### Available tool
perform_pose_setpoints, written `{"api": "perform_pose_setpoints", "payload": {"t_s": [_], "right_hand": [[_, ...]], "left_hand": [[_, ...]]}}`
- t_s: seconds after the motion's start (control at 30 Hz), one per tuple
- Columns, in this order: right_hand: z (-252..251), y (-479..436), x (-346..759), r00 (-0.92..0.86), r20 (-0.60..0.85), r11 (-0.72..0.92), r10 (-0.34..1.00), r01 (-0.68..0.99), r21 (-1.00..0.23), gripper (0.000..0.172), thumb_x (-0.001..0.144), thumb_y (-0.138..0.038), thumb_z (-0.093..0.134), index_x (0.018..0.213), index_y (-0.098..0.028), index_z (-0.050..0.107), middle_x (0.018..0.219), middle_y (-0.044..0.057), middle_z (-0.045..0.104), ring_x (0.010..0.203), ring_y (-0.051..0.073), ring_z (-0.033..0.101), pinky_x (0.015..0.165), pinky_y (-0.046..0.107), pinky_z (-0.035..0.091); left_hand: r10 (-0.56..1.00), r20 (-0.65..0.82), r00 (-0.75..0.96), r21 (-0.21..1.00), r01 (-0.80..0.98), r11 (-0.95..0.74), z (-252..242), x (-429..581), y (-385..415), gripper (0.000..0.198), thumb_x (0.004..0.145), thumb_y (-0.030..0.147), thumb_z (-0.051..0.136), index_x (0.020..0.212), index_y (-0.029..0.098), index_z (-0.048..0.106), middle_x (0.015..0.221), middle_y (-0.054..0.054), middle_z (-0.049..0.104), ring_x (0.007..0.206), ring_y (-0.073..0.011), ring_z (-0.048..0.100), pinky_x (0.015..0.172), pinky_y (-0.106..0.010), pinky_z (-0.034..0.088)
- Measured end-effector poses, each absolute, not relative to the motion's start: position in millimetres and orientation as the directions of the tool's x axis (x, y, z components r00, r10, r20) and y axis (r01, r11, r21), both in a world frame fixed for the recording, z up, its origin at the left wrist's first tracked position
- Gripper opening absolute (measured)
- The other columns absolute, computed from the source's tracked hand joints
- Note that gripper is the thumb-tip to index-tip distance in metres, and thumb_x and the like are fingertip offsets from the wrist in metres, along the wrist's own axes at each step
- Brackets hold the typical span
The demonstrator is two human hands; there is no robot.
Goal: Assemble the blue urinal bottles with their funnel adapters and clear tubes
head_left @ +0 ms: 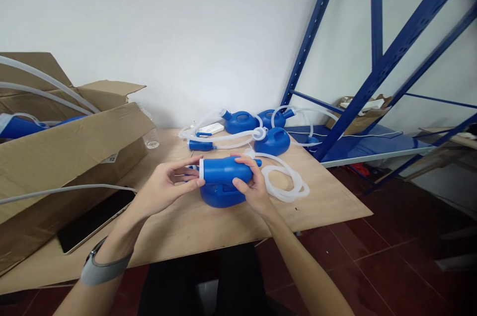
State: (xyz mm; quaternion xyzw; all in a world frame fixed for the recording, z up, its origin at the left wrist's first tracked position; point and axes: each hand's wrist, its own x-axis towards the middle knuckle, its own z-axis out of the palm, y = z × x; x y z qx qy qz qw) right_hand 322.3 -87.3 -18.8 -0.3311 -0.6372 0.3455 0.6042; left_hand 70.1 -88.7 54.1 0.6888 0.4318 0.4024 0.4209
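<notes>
My left hand (171, 179) spans the white ring at the left end of a smooth blue plastic cylinder (225, 171), thumb on the near edge and index finger at the far edge. My right hand (255, 184) is closed around the right end, thumb on the near side and fingers over the top. Between my two hands the cylinder lies sideways, in front of me at the middle of the wooden-topped table (179, 234). Just below it shows a rounded blue plastic bottle (223, 198); I cannot tell whether the two touch.

To the right lies a coiled, translucent white hose (285, 189). Farther back sit a blue bottle with a round white fitting (274, 141) and a blue bottle with a handle opening (238, 123). A slim black tablet (95, 221) lies near left, beside a large open brown cardboard box (78, 152). A blue metal shelf (365, 149) stands far right.
</notes>
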Motion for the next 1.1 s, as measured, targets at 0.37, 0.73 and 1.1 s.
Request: {"api": "perform_pose_setpoints", "payload": {"t_s": [0.37, 0.73, 1.1], "right_hand": [[-17.9, -83.7, 322.8, -0.088, 0.490, 0.490, 0.867, -0.020, -0.871, 0.044, 0.088, -0.051, 0.077, 0.125, -0.033, 0.065, 0.146, 0.006, 0.063, 0.139, 0.030, 0.056, 0.113, 0.046, 0.050], [-14.6, -96.8, 323.0, -0.118, 0.459, 0.463, 0.881, 0.010, -0.886, 0.042, 0.086, -0.053, 0.079, 0.120, -0.034, 0.063, 0.141, 0.006, 0.065, 0.132, 0.030, 0.060, 0.108, 0.046, 0.052], [-36.8, -105.5, 324.1, -0.091, 0.375, 0.373, 0.922, -0.040, -0.927, 0.046, 0.090, -0.063, 0.070, 0.124, -0.033, 0.061, 0.135, 0.006, 0.070, 0.124, 0.030, 0.067, 0.101, 0.045, 0.058]], "left_hand": [[0.927, 0.220, 0.304, 0.932, 0.216, -0.291, 47.2, 69.9, -84.6, 0.071, 0.077, 0.047, 0.090, 0.139, 0.018, 0.072, 0.132, -0.013, 0.078, 0.110, -0.0330, 0.078, 0.103, -0.055, 0.064], [0.874, 0.356, 0.330, 0.795, 0.383, -0.469, 43.4, 66.4, -100.9, 0.057, 0.080, 0.054, 0.087, 0.130, 0.028, 0.079, 0.124, -0.005, 0.081, 0.105, -0.0351, 0.081, 0.093, -0.049, 0.069], [0.557, 0.695, 0.454, 0.386, 0.418, -0.822, 18.1, 67.5, -112.2, 0.072, 0.092, 0.031, 0.082, 0.156, 0.043, 0.053, 0.145, -0.002, 0.069, 0.126, -0.0283, 0.072, 0.105, -0.039, 0.063]]}}
